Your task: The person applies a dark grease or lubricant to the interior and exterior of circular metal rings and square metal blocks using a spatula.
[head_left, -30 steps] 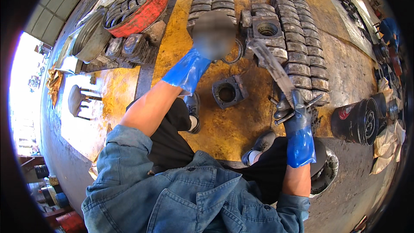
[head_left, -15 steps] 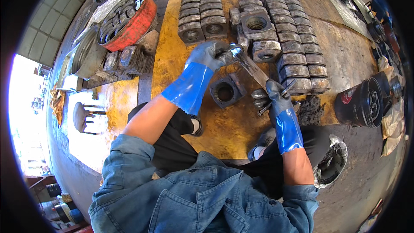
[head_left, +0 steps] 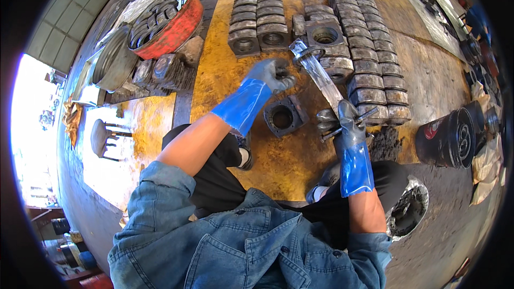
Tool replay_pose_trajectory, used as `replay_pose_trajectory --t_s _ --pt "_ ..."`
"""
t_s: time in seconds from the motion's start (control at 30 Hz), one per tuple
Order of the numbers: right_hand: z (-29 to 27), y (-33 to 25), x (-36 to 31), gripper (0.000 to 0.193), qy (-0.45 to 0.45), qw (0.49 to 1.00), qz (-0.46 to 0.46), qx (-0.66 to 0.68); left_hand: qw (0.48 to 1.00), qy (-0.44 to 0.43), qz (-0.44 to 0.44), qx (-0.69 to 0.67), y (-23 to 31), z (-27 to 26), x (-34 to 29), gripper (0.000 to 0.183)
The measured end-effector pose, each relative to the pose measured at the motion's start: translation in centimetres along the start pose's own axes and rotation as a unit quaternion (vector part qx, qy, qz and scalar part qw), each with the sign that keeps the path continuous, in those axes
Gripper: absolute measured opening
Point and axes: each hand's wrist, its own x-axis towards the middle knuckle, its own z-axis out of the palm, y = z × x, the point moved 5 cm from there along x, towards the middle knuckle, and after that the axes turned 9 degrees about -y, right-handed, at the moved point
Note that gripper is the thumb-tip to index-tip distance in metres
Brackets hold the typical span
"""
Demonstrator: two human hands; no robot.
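My right hand [head_left: 345, 120], in a dark-palmed glove with a blue cuff, is closed round the lower end of a long, flat, pale bar [head_left: 324, 81]. A dark rounded piece [head_left: 309, 56] sits across the bar near its shiny far tip. A thin metal rod [head_left: 367, 113] also crosses the right hand and sticks out at both sides. My left hand [head_left: 272, 74], gloved alike, is apart from the bar with its fingers curled in; whatever they may hold is hidden. Below and between the hands, a square metal block [head_left: 284, 116] with a round bore lies on the yellow-stained board.
Double rows of similar blocks stand at the far left [head_left: 258, 16] and right [head_left: 369, 53], with a few blocks [head_left: 325, 35] between. A red-rimmed drum [head_left: 168, 29] holds parts at left. A black bucket [head_left: 444, 136] and a foil-lined hole [head_left: 409, 208] are at right; a small stool [head_left: 100, 138] lies left.
My left hand has let go of the bar's far end and drawn back slightly left and down. The bar now stands steeper, its dark rounded piece in plain sight.
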Motion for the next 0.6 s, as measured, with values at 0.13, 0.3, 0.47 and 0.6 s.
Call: replay_pose_trajectory --t_s 0.13,0.3,0.47,0.6 --pt "4.5 -3.7 -1.9 0.033 0.003 0.995 0.071 0.066 0.984 -0.060 0.066 0.154 0.8 2.5 -0.4 0.044" --pt "6.7 -4.8 -2.4 0.026 0.003 0.978 0.112 0.173 0.993 -0.063 0.041 -0.089 4.6 6.1 -1.6 0.038" --pt "6.8 -5.3 -2.8 0.027 0.002 0.979 0.115 0.167 0.986 -0.054 0.140 0.069 5.8 6.1 -2.1 0.018" --pt "6.3 -5.0 -2.8 0.029 0.016 0.978 0.125 0.168 0.993 -0.072 0.088 0.020 4.6 5.1 -1.6 0.017"
